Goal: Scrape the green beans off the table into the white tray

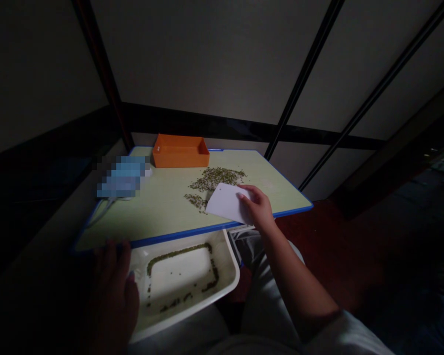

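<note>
My right hand [258,207] is closed on a white flat scraper card [226,202], held tilted with its edge on the pale green tabletop [159,207]. Just beyond the card lies a pile of small green beans [214,178], with a smaller patch [196,200] to its left. My left hand [113,286] grips the left side of a white tray [227,256] held below the table's blue front edge. Green beans [177,253] lie in the tray's groove around its raised middle.
An orange rectangular box [180,151] stands at the back of the table. A blurred blue object [122,176] lies at the back left with a cord running off. Dark metal bars [307,69] and pale walls rise behind. My lap is under the tray.
</note>
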A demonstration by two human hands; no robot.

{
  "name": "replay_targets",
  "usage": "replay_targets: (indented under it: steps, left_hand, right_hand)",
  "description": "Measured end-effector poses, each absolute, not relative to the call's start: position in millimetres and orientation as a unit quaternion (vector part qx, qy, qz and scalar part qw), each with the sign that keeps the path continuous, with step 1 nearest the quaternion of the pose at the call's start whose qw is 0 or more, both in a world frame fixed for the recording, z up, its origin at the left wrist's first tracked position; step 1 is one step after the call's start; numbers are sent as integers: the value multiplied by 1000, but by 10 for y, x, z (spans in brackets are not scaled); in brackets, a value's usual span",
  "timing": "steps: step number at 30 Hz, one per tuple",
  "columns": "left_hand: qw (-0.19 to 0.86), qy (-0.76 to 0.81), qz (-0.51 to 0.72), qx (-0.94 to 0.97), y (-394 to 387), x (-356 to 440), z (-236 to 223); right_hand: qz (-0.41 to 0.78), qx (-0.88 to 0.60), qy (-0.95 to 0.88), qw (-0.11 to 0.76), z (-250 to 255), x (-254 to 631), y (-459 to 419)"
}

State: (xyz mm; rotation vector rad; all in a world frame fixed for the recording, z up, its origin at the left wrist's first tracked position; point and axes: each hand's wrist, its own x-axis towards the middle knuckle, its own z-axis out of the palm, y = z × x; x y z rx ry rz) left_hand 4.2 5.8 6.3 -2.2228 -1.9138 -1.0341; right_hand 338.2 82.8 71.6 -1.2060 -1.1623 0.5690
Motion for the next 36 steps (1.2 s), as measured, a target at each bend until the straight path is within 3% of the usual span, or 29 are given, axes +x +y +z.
replay_targets:
  steps: [19,36]
  left_hand:
    - [-3,-630,-322,-706,56,62,122]
    - [68,-587,-354,-725,91,3,-24]
  right_hand:
    - [288,-511,-498,639,689,3417,801]
    - [259,-537,-490,636,696,3373,817]
